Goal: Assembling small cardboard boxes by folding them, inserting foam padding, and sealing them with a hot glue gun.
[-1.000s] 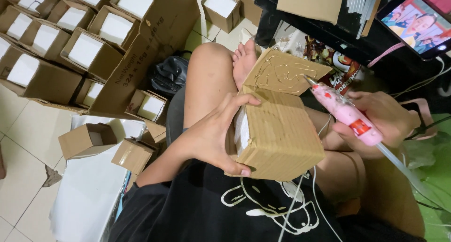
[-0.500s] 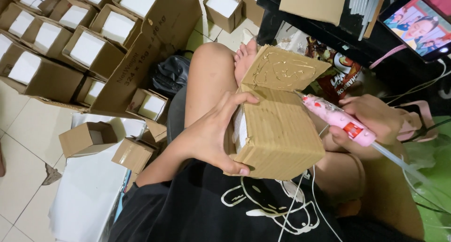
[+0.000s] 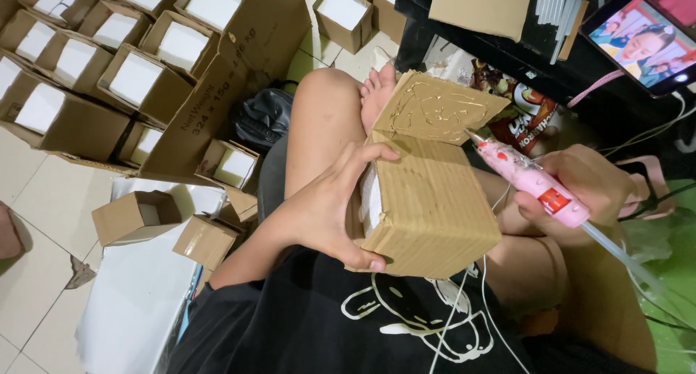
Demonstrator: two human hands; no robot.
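head view: since a second ago the pink glue gun (image 3: 533,184) has slid down and away from the open flap (image 3: 442,109) of the cardboard box (image 3: 428,200). its nozzle was over the flap's glued face then, and half a second ago it sat lower; now the tip lies at the flap's lower right edge, near the fold. shiny looping trails of glue cover the inside of the flap, so the gluing pass on this flap looks about finished, though that is a judgement from the spread of the glue alone. the box itself has hardly shifted between the pictures.

the left hand (image 3: 330,203) is closed on the box's left side, thumb over the top edge and fingers curled under the near bottom corner, holding it steady over the person's lap with the forearm coming up from lower left. a white block shows inside the box just beside the thumb. the right hand (image 3: 580,192) is wrapped around the glue gun's body, wrist bent inward, with a clear glue stick trailing out behind it toward lower right.

the box rests between the bent knees, above a black shirt with a white drawing. on the tiled floor to the left stand many small cardboard boxes (image 3: 130,76) with white blocks in them, and a few empty ones (image 3: 134,214) lie on a white sheet. a phone (image 3: 641,40) playing a video leans at upper right.
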